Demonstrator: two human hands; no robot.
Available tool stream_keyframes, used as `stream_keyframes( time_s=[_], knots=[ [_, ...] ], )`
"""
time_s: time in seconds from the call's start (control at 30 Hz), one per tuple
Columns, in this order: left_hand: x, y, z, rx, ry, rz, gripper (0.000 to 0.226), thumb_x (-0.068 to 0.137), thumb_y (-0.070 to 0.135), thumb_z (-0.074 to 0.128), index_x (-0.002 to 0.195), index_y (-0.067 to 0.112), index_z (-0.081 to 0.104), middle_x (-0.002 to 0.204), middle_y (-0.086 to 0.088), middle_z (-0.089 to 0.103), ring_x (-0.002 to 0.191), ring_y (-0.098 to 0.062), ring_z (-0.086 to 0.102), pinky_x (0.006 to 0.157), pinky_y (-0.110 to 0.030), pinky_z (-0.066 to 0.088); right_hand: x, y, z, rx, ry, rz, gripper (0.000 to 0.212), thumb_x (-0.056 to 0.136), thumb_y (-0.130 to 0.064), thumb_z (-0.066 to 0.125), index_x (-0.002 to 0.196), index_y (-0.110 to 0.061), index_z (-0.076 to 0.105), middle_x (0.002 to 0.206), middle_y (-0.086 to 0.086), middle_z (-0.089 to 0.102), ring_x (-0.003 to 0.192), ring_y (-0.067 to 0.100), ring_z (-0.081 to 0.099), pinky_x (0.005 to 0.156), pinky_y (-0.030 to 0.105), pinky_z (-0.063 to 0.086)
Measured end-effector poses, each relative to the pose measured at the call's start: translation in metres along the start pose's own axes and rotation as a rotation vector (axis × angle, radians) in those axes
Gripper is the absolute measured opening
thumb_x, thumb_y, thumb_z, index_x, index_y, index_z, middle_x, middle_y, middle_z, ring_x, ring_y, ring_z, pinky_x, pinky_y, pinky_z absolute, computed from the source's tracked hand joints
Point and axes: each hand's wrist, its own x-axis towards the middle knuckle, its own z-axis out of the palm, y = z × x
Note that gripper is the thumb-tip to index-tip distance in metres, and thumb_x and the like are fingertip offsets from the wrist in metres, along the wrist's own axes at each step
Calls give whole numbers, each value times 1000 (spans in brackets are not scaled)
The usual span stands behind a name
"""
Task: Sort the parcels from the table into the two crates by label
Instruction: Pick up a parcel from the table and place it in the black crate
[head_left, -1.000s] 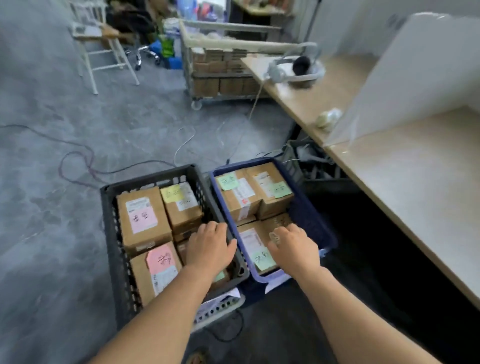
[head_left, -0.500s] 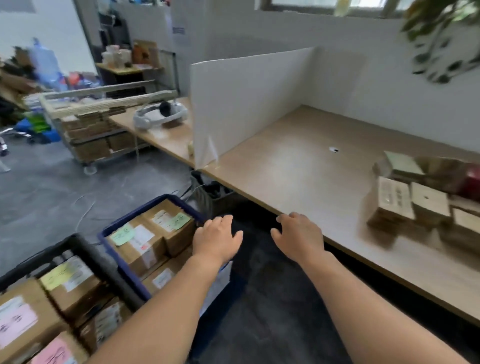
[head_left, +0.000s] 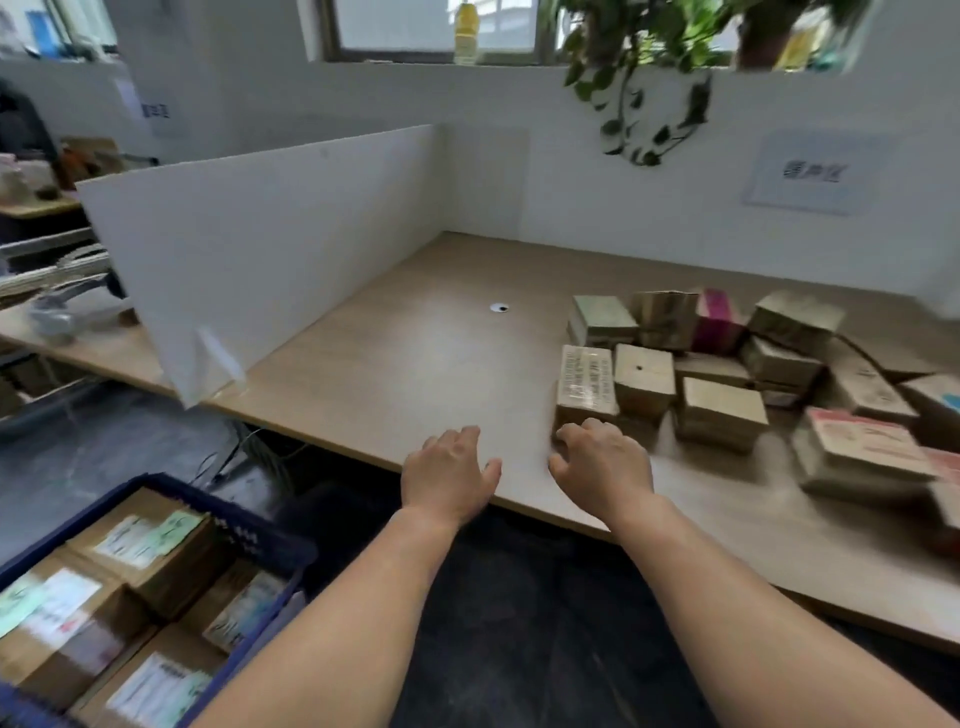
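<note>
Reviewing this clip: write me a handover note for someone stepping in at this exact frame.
Left hand: open, empty, over the table edge.
Right hand: fingers loosely curled, empty, just short of the nearest parcel; contact unclear.
Blue crate, lower left on the floor, already holds several labelled boxes. The second crate is out of view.
Left to do: a pile of parcels remains on the table's right side; read each label and crate it. Most labels are too blurred to read here.
</note>
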Motion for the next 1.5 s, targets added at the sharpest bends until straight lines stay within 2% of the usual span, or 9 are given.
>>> stream_keyframes(
  time_s=[0.3,0.7,1.0,1.1,1.27,1.4,1.5],
  knots=[
    [36,102,23,81,-50,186,55,97,49,37,144,20,33,138,-3,50,124,-23,46,96,-37,40,-7,108,-7,37,23,171,41,98,-39,41,132,-20,54,124,4,58,115,22,53,91,34,44],
    [108,236,86,13,-90,459,58,96,50,42,146,22,32,137,-1,51,125,-20,48,96,-37,46,8,244,-5,14,22,443,39,99,-40,41,129,-20,54,123,5,57,113,22,53,89,34,46],
    [194,340,116,-32,-120,543,60,95,52,42,147,24,31,143,0,47,131,-20,43,101,-36,43,67,349,-21,-21,1,583,40,98,-40,42,130,-20,55,129,6,56,118,24,51,97,37,46],
    [224,361,125,-32,-128,566,59,95,51,42,147,24,31,144,0,46,131,-20,42,101,-37,41,90,374,-21,-45,-17,600,39,98,-40,40,128,-21,55,126,6,57,116,23,52,93,36,45],
    [262,390,137,-33,-126,582,55,95,49,42,143,22,36,138,-1,51,128,-20,45,96,-36,43,111,405,-16,2,13,610,41,99,-40,40,133,-21,53,132,5,55,121,22,50,95,36,45],
    [285,414,138,-50,-108,606,54,96,48,43,142,21,36,132,0,53,121,-19,49,90,-34,47,126,432,-9,31,11,640,41,98,-41,41,133,-21,52,131,5,55,117,20,52,94,36,49],
    [311,432,140,-65,-104,589,58,96,48,43,146,21,31,136,-1,50,124,-21,46,91,-35,46,148,456,-8,52,12,659,41,97,-41,42,132,-22,52,129,4,56,112,19,54,89,34,51]
  ],
)
